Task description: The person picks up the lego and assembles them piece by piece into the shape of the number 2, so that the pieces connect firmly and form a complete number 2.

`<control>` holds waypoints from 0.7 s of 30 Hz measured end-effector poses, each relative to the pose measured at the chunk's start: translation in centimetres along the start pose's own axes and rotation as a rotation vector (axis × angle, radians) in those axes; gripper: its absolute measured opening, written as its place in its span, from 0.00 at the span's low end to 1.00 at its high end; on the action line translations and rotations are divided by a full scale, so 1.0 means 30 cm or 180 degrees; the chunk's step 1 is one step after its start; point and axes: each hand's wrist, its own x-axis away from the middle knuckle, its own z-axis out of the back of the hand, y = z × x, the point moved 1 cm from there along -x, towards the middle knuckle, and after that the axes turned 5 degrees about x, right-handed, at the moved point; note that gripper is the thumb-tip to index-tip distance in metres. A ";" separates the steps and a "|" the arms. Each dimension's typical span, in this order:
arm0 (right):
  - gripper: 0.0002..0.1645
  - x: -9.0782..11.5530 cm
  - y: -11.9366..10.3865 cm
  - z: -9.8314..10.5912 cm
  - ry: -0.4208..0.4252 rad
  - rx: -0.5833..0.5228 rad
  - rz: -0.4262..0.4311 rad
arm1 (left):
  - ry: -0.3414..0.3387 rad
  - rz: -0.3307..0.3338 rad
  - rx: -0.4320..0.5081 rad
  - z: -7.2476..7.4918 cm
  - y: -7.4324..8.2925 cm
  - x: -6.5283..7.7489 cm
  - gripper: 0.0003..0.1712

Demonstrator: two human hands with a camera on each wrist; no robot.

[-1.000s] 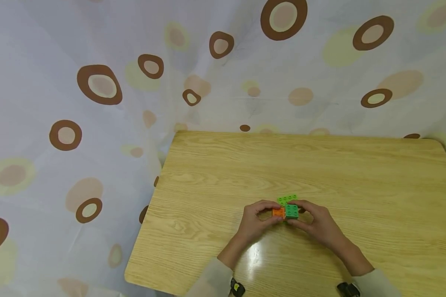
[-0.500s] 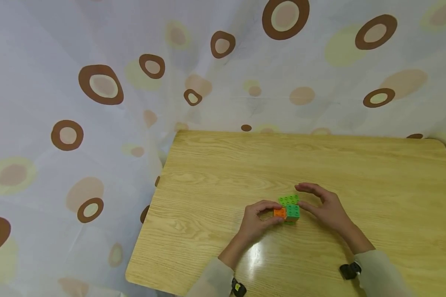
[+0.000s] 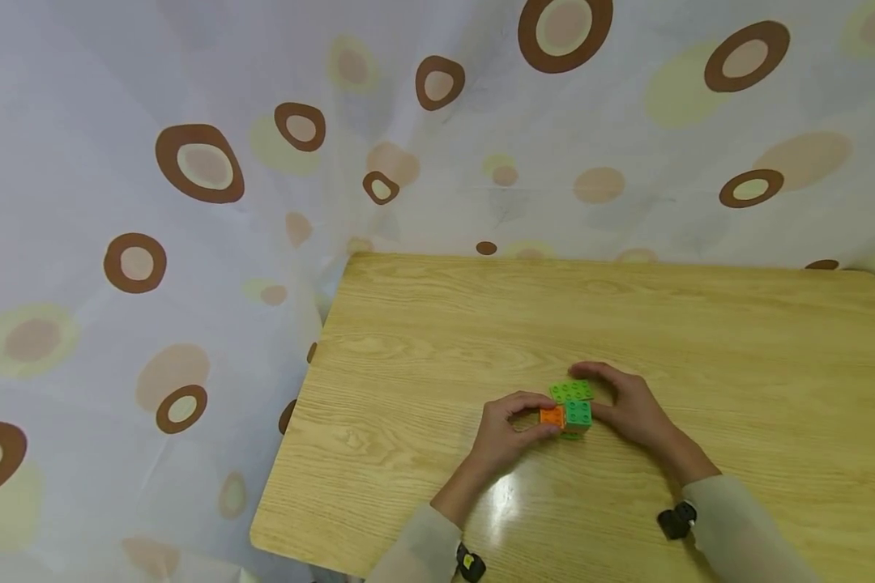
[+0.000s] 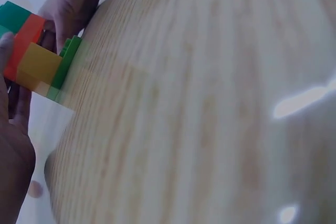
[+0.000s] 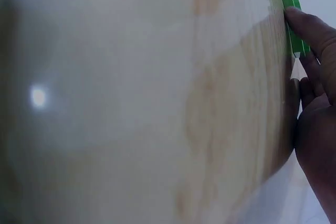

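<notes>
With thumb and fingers, my left hand [image 3: 501, 429] pinches the orange brick [image 3: 552, 416] from the left. A dark green brick [image 3: 578, 412] sits against that brick's right side. The left wrist view shows a yellow brick [image 4: 39, 66] below the orange brick [image 4: 27, 38], standing on a green studded plate [image 4: 65, 66]. Farther back in the head view, the bright green plate [image 3: 571, 390] sticks out behind the bricks. My right hand [image 3: 630, 409] curves around the plate's right side, thumb tip at its edge, index finger beyond its far edge. The right wrist view has this thumb against the green plate [image 5: 294, 14].
The bricks stand on a light wooden table [image 3: 423, 340] with rounded corners. A pale curtain [image 3: 437, 162] with brown rings and spots hangs behind and to the left. Black wrist cameras sit at both sleeves [image 3: 736, 518].
My right hand let go of the dark green brick, drew back to the right with fingers spread, then shifted slightly left around the plate. My left hand keeps its pinch on the orange brick.
</notes>
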 end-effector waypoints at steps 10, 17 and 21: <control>0.28 0.019 -0.033 0.000 0.0128 0.0123 -0.0068 | 0.0024 0.0037 0.0044 -0.009 0.010 0.002 0.18; 0.34 0.018 -0.162 0.090 0.0472 0.0200 0.0416 | 0.0019 0.0032 0.0026 -0.010 0.007 0.001 0.18; 0.35 0.017 -0.241 0.135 0.0579 -0.0073 0.0632 | 0.0037 0.0023 0.0016 -0.007 0.003 0.001 0.18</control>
